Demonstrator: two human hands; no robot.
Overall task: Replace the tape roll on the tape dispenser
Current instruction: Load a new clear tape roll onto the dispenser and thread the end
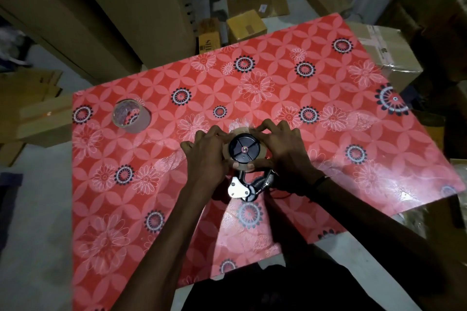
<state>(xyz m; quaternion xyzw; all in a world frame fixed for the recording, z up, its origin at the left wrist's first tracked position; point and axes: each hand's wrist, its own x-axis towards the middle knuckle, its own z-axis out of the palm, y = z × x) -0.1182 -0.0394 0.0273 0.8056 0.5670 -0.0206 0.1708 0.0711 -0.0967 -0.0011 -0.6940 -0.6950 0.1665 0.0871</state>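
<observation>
On the surface (278, 78) the tape dispenser (243, 171) lies flat, hub up and handle toward the near edge. Left hand (207, 154) and right hand (285, 149) curl round the roll on the hub (262, 156) from either side. The clear tape roll (131, 116) stands well apart to the far left, nearer the left hand.

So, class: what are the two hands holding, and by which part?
Both the left hand and right hand grip the cardboard ring around the tape dispenser's black wheel, by its outer edge.

Both arms reach forward, left hand (206, 153) and right hand (284, 149) close together, fingers (260, 129) curled.
</observation>
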